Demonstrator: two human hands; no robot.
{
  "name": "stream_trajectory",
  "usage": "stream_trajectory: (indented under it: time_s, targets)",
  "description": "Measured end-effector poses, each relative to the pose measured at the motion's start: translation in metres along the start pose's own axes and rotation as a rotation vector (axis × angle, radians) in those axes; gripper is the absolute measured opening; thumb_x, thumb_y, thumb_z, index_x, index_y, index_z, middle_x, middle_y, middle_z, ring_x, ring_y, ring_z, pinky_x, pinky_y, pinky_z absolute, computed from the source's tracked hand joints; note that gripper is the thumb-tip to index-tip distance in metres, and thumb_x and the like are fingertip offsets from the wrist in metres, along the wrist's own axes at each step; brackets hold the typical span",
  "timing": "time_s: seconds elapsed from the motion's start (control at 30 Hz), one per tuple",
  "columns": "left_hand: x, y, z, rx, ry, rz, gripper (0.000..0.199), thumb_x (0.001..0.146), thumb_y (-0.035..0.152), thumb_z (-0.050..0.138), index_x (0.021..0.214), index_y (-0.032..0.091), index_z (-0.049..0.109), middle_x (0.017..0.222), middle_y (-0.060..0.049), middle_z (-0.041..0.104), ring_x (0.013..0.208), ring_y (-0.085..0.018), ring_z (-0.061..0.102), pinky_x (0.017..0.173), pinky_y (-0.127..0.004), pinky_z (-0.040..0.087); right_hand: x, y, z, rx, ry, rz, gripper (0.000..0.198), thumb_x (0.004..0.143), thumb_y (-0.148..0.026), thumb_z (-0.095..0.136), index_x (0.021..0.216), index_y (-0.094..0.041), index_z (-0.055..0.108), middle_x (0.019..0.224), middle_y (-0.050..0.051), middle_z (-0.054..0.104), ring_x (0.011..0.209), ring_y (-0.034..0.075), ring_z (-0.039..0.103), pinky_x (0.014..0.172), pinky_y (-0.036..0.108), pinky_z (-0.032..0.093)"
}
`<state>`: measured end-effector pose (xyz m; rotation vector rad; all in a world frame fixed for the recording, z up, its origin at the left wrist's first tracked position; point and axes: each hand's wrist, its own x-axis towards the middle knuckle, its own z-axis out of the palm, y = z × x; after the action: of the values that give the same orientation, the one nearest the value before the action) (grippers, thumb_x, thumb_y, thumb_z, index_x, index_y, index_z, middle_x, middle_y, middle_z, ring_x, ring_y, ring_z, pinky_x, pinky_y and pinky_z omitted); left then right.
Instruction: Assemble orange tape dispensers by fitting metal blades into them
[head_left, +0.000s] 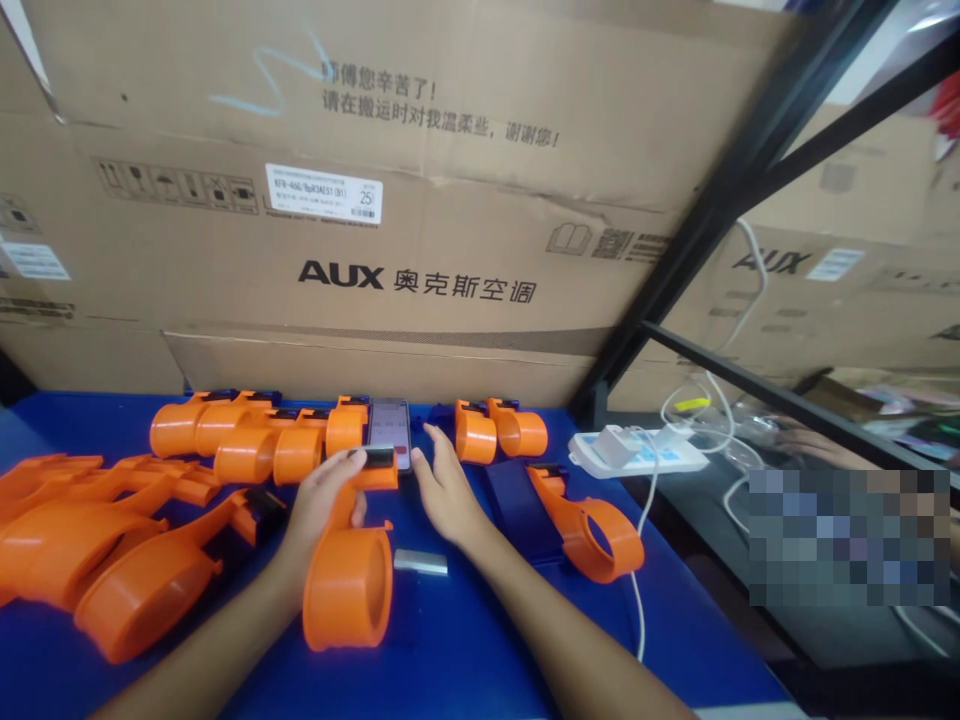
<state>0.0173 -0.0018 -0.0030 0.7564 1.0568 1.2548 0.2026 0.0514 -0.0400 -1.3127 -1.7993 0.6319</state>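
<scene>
My left hand [324,510] is closed on the arm of an orange plastic tape dispenser [346,590]. Its wide ring hangs below the fingers, and a black piece [373,458] sits at the arm's upper end, beside my thumb. My right hand [448,490] holds nothing, its fingers stretched out and thumb apart, just right of a phone [390,425] lit with a timer-like display. Between my forearms a small silvery metal strip [421,562] lies on the blue tabletop [442,640].
Several orange dispensers with black ends [244,455] stand along the back. Others without visible black ends [67,530] pile up at left. One dispenser [604,540] rests against a dark blue flat piece [525,510]. A white power strip [637,450] trails cables; large cartons [420,200] form the backdrop.
</scene>
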Motion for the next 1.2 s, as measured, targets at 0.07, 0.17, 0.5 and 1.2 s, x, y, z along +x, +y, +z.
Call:
stream_trajectory:
  time_s: [0.07,0.17,0.5,1.2]
  targets:
    - [-0.001,0.001,0.001,0.009,-0.002,0.006,0.044,0.078,0.060,0.075,0.084,0.019,0.061,0.041,0.005,0.052,0.035,-0.011,0.045,0.041,-0.021,0.039,0.005,0.005,0.001,-0.031,-0.010,0.025,0.065,0.105,-0.054,0.037,0.158,-0.017,0.031,0.168,0.019,0.027,0.158,0.028,0.021,0.127,0.053,0.020]
    - [-0.003,0.002,0.004,0.030,-0.003,0.038,0.044,0.078,0.060,0.075,0.087,0.019,0.064,0.042,0.004,0.053,0.036,-0.011,0.045,0.042,-0.020,0.039,0.010,0.009,0.002,-0.074,-0.018,0.016,0.070,0.103,-0.053,0.041,0.160,-0.015,0.026,0.169,0.020,0.023,0.159,0.029,0.016,0.127,0.053,0.019]
    - [-0.017,0.009,0.017,0.008,-0.014,0.130,0.035,0.075,0.049,0.081,0.089,0.020,0.066,0.050,0.006,0.055,0.038,-0.007,0.044,0.040,-0.017,0.034,0.015,0.016,0.004,-0.290,-0.027,0.007,0.073,0.102,-0.050,0.042,0.161,-0.011,0.021,0.167,0.026,0.023,0.157,0.039,0.015,0.122,0.058,0.024]
    - [-0.014,0.006,0.014,0.028,-0.036,0.120,0.035,0.080,0.051,0.079,0.088,0.021,0.061,0.049,0.008,0.049,0.040,-0.006,0.041,0.041,-0.015,0.032,0.004,-0.010,-0.009,-0.773,-0.007,-0.077,0.048,0.097,-0.023,0.051,0.143,-0.009,0.049,0.124,0.024,0.060,0.111,0.037,0.052,0.094,0.049,0.046]
